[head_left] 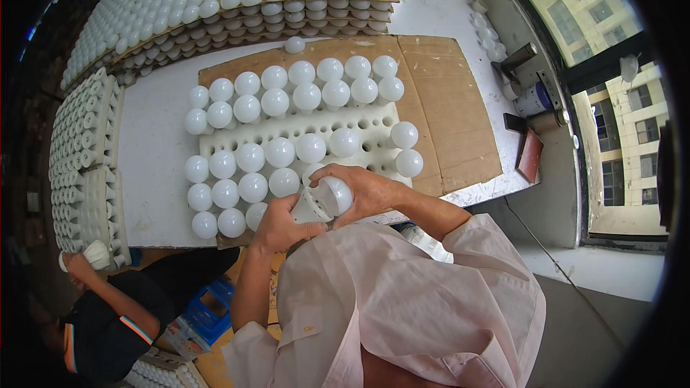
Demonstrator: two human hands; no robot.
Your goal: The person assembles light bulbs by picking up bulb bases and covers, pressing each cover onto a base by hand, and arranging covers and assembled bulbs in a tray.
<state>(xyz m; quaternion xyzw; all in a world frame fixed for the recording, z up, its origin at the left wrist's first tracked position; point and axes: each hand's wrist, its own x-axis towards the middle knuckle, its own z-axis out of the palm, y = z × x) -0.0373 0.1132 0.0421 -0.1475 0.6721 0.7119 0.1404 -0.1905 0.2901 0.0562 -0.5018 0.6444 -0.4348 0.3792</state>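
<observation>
Close in front of my chest, my left hand (277,226) is closed round a white light bulb base (309,208), its wide end turned to the right. My right hand (368,190) grips a round, milky bulb cover (336,192) from the right. The cover is tilted against the base's rim, and a gap shows between them. Just beyond my hands lies a white foam tray (287,128) with rows of holes. White bulbs (280,151) stand upright in it in several rows, dome up. Part of the near rows is hidden behind my hands.
Stacked layers of white domes (208,8) fill the far left. Racks of bulb bases (86,129) stand at the left edge. Cardboard (445,111) lies under the tray. A dark red booklet (530,155) sits by the window wall. A co-worker's hand (77,267) holds something white at lower left.
</observation>
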